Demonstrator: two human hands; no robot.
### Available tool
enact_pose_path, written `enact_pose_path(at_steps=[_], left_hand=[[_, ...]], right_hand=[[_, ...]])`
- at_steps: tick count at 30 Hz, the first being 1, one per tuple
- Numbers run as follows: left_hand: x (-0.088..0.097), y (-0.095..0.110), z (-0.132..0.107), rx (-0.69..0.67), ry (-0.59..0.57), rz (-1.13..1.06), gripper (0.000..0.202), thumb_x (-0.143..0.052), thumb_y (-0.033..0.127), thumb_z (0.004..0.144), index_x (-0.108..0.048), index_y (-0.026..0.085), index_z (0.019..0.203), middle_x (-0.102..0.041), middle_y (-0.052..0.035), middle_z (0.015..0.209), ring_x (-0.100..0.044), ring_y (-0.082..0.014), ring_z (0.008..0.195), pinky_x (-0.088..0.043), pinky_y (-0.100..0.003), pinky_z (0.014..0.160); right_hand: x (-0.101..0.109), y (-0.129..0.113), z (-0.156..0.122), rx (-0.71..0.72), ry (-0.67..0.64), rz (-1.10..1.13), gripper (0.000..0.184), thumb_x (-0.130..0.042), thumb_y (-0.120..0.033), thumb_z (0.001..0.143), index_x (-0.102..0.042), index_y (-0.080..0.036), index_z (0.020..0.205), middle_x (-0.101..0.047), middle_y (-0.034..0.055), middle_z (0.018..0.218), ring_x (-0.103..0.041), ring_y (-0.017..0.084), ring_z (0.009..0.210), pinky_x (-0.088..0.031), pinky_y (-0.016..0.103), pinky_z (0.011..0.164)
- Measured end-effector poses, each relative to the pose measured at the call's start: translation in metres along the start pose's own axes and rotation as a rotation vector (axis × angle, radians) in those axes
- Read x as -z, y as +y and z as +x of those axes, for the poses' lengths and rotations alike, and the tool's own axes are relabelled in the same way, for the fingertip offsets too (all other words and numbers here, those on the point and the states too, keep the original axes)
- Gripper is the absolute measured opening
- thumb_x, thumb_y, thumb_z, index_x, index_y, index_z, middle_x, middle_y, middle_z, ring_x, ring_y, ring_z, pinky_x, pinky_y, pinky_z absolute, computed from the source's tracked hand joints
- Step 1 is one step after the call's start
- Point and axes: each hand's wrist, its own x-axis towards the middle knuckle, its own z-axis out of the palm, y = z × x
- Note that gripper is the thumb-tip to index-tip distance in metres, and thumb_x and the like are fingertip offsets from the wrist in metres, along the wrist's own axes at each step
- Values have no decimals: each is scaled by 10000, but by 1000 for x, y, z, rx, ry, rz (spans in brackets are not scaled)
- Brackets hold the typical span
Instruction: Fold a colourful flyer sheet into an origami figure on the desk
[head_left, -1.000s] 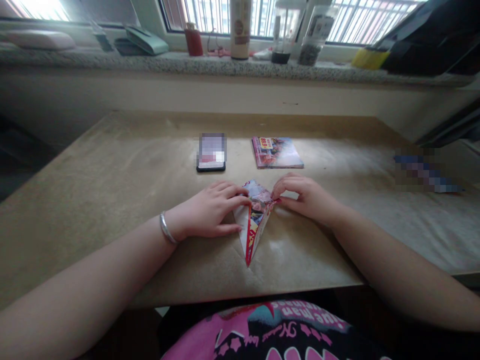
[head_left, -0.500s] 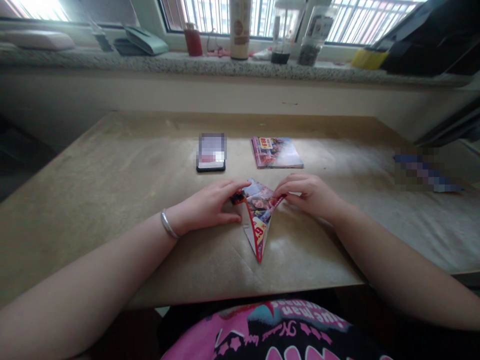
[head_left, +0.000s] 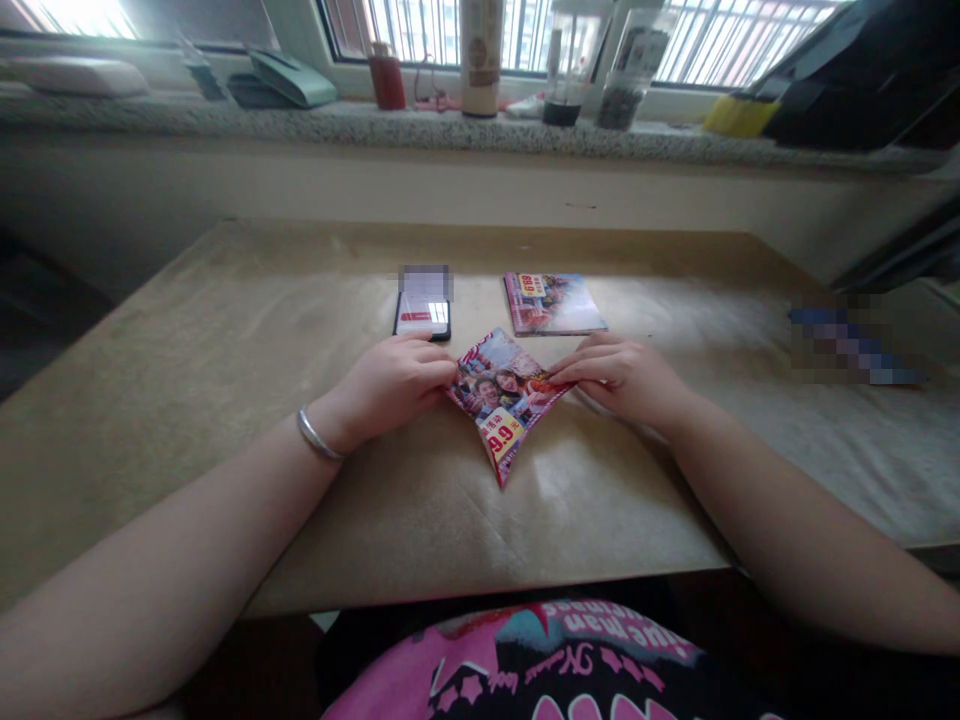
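Observation:
A glossy printed flyer (head_left: 504,398), folded into a diamond with a point toward me, lies on the brown table (head_left: 225,330). My left hand (head_left: 390,385) pinches its left corner, fingers closed on the paper. My right hand (head_left: 626,378) pinches its right corner the same way. A silver bracelet (head_left: 313,436) circles my left wrist. The flyer is spread wide between the two hands, with a yellow price tag showing near its lower point.
A phone (head_left: 422,313) lies just beyond my left hand. A stack of folded flyers (head_left: 553,303) sits beyond my right hand. A blurred blue item (head_left: 851,345) rests at the table's right. Bottles and jars (head_left: 481,58) stand on the stone windowsill behind.
The flyer has gone from a narrow folded wedge to a wide open diamond. Both hands moved apart and slightly away from me, pulling its corners outward.

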Motion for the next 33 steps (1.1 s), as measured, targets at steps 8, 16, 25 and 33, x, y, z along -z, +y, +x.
enact_pose_path(at_steps=[8,16,25,33], left_hand=[[15,17,0,-64,-158,144,292,-427,151,906,-670,237,1044,-716,-16,1033,-627,-182,1049,-315,-429,1102],[15,28,2,65,-216,24,361,-354,372,994,-694,287,1078,-704,16,1146,-637,-174,1071,-391,-387,1021],[9,52,4,189,-146,45,380,-390,417,969,-673,225,1134,-676,-68,1199,-623,-224,1121,-254,-525,1136],[6,52,2,98,-251,70,453,-435,338,934,-482,279,1380,-467,-37,1455,-504,-264,1269,-365,-470,1080]], right_hand=[[-3,-2,0,-38,-159,-42,516,-468,10,754,-713,-266,1114,-682,11,1213,-624,225,1084,-512,431,958],[0,-9,2,-60,-159,-32,331,-493,-101,831,-734,-222,1024,-698,48,1175,-641,233,1064,-520,438,956],[-17,-32,6,34,-164,-43,393,-531,-270,904,-607,-173,1278,-571,92,1368,-471,251,1305,-400,437,1106],[-22,-32,7,83,-219,30,437,-428,-177,933,-540,-147,1355,-488,107,1442,-403,240,1369,-357,440,1141]])
